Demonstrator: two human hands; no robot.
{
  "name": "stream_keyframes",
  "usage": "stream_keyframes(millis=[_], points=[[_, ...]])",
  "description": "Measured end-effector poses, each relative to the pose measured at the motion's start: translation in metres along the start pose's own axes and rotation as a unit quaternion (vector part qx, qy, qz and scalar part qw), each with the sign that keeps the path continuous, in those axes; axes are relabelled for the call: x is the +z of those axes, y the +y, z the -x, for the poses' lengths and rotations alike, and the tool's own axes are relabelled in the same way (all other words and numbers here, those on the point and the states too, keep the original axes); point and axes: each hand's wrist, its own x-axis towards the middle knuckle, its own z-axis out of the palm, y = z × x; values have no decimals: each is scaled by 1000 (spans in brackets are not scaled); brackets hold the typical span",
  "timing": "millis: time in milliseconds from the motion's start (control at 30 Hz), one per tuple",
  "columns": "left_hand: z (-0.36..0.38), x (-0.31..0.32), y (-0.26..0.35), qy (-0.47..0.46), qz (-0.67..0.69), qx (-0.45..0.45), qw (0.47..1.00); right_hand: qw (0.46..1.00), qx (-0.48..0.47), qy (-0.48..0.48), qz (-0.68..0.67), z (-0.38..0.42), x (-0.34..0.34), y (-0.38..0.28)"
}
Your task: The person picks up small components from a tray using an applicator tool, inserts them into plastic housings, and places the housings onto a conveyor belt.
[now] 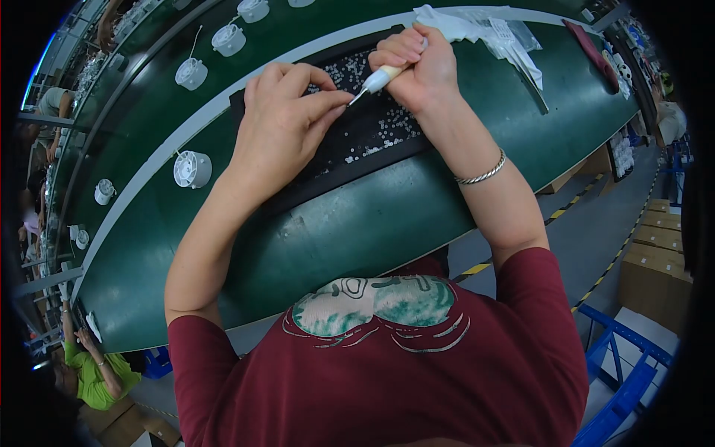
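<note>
My right hand (421, 67) is wrapped round a white pen-like tool (384, 77), whose thin metal tip points down and left. At that tip, the thumb and forefinger of my left hand (287, 115) are pinched together; whatever lies between them is too small to make out. Both hands are above a black tray (328, 165) on the green table (335, 216). Many small, pale, round parts (395, 127) are scattered over the tray, some beside and some beyond my hands.
White round fan-like units (192, 169) stand left and beyond on a green belt (141, 104). White gloves and plastic bags (499, 37) lie right of the tray, near a thin rod (538, 93) and a dark red cloth (590, 54). A person in green (100, 376) is at lower left.
</note>
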Motion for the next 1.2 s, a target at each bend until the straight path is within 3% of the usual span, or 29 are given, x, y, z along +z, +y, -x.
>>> stream_keyframes(millis=[367, 467, 767, 867, 1067, 1200], points=[[-1, 7, -6, -19, -20, -20, 999, 999, 23, -3, -24, 1, 2, 0], [-1, 10, -4, 17, 53, -71, 996, 999, 20, -3, -27, 1, 4, -1], [1, 5, 5, 14, 129, -99, 987, 999, 11, -25, -44, 1, 2, -6], [-3, 11, 8, 36, 215, -139, 966, 998, 11, -33, -45, 2, 2, -5], [-2, 18, 2, -20, 188, -125, 974, 997, 22, -28, -63, 4, 4, -5], [-3, 28, 3, -9, 77, -78, 994, 996, 36, -33, -77, 4, 5, -6]])
